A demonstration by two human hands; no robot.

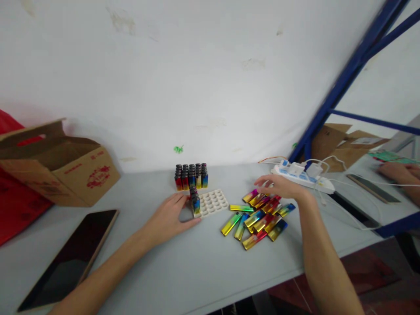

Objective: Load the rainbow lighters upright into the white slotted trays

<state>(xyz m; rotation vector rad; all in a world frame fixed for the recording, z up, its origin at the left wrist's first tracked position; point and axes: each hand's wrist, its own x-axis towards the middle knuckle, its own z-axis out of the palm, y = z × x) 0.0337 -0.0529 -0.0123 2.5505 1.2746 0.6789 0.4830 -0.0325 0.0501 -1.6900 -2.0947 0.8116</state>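
Observation:
My left hand (169,218) curves round the left end of a white tray (211,203) with rows of round-cornered slots. Its thumb lies along the front edge, its fingers at the back left. A short row of lighters (196,204) stands upright in the tray's leftmost slots, close to those fingers. Over the back of a loose pile of shiny lighters (262,221) hovers my right hand (277,186), fingers loosely bent and apart, with nothing visible in them. The pile's lighters are red, gold, green and blue and lie flat, overlapping.
Behind the tray, a block of upright lighters (191,177) stands near the wall. A dark-screened tablet (70,258) and an open cardboard box (82,175) are at left. To the right are a power strip (302,175) with cables, a blue frame (344,83) and another person's hand (397,170).

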